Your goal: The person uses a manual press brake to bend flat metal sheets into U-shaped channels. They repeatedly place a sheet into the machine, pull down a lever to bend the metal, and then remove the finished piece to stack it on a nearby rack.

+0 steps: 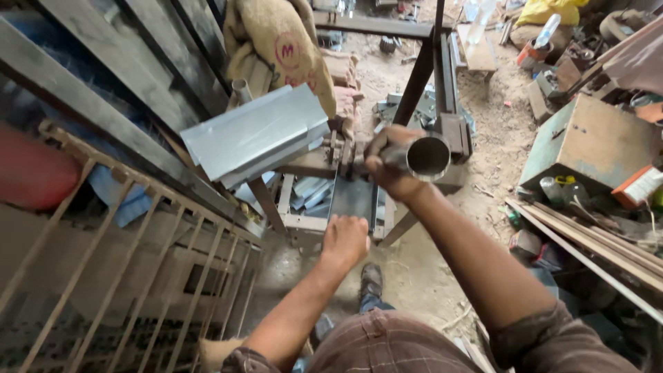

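My right hand (387, 164) grips a steel pipe lever (427, 157) whose open round end faces me, raised over a small metal bending machine (324, 162). My left hand (345, 238) is closed on the near edge of a flat grey metal sheet (352, 199) that lies in the machine's frame below the lever. A folded, shiny sheet-metal piece (252, 135) rests on the machine's left side.
A welded bar grille (131, 269) leans at the lower left. Dark steel beams (103, 76) slant across the upper left, with a burlap sack (276, 41) behind. A green metal box (594, 141), wooden strips (587, 242) and scrap crowd the right. Sandy floor (497, 131) lies beyond.
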